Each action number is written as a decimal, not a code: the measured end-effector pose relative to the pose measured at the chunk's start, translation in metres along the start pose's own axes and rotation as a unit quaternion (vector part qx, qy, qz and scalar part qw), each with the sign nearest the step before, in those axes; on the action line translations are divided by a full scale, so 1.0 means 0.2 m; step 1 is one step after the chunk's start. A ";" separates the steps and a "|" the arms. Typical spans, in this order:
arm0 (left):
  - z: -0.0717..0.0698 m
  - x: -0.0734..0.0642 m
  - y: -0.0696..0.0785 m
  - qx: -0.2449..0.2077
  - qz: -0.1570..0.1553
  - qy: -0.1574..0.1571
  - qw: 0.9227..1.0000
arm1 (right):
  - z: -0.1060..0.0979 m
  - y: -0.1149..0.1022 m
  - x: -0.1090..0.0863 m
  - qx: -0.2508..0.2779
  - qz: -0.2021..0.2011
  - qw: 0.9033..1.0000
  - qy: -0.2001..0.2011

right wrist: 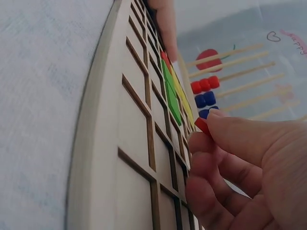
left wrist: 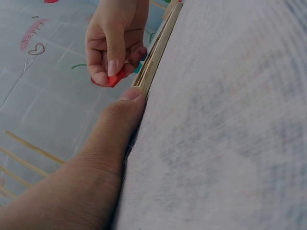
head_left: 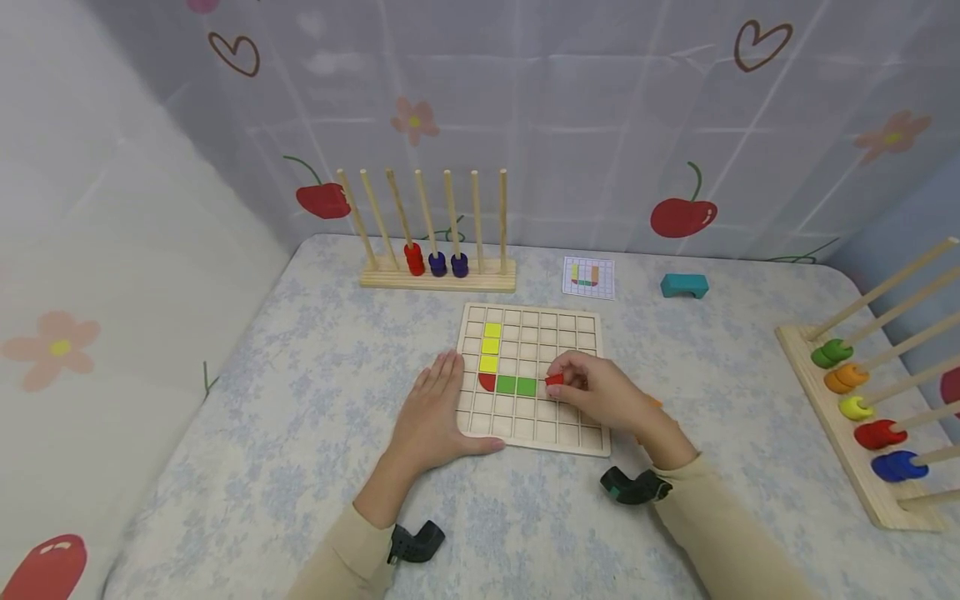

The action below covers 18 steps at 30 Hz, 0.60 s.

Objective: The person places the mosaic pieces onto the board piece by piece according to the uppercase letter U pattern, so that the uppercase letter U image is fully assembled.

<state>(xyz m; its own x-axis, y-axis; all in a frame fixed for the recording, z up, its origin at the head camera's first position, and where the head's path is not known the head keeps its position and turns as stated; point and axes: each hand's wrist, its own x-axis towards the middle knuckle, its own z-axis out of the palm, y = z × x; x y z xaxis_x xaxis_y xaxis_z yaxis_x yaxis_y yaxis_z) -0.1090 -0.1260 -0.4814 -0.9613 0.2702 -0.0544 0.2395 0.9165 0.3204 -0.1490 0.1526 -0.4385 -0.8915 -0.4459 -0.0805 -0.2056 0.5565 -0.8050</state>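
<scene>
A square wooden grid board [head_left: 517, 427] lies on the table. My left hand [head_left: 431, 421] rests along its left side with the fingers straight, the thumb reaching along the front edge. Between thumb and fingertips, my right hand [head_left: 603, 392] pinches a small red tile [right wrist: 201, 125] over the board, just right of the green row. Set in the board are a column of yellow tiles [head_left: 490, 346], a red rounded corner tile [head_left: 487, 382] below them, and two green tiles [head_left: 516, 386] beside it.
A pattern card [head_left: 588, 277] and a teal arch block [head_left: 684, 286] lie behind the board. One peg rack [head_left: 438, 282] with red and blue beads stands at the back, another [head_left: 832, 417] at the right. Orange pieces [head_left: 656, 402] show partly behind the right wrist.
</scene>
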 end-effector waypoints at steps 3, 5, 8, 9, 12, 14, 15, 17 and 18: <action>0.00 0.00 0.00 -0.001 0.000 0.003 1.000 | 0.02 0.01 0.01 -0.009 -0.009 1.000 0.008; 0.00 0.00 0.00 0.001 0.002 0.006 1.000 | 0.03 0.01 0.01 -0.020 -0.012 1.000 0.016; 0.00 0.00 0.00 0.003 0.004 0.010 1.000 | 0.04 0.01 0.02 -0.036 -0.010 0.999 0.026; 0.00 0.00 0.00 0.002 0.005 0.011 1.000 | 0.05 0.01 0.02 -0.040 -0.010 0.999 0.029; 0.00 0.00 0.00 -0.003 0.007 0.017 1.000 | 0.06 0.00 0.03 -0.050 -0.005 0.998 0.033; 0.00 0.00 0.00 -0.007 0.007 0.019 1.000 | 0.06 -0.01 0.03 -0.057 -0.002 0.998 0.033; 0.00 -0.01 0.00 -0.008 0.007 0.019 1.000 | 0.07 -0.01 0.03 -0.062 0.000 0.998 0.032; 0.00 -0.01 0.00 -0.010 0.007 0.019 1.000 | 0.07 -0.01 0.03 -0.073 0.002 0.997 0.030; 0.00 -0.01 0.00 -0.009 0.006 0.017 1.000 | 0.08 -0.01 0.03 -0.078 0.003 0.997 0.030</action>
<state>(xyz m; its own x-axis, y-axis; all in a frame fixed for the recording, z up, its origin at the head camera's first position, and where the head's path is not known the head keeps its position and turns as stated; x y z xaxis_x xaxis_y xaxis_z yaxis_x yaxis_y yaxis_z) -0.1076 -0.1258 -0.4807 -0.9624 0.2711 -0.0185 0.2492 0.9078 0.3374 -0.1484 0.1381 -0.4471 -0.9143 -0.4024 -0.0466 -0.2561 0.6633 -0.7032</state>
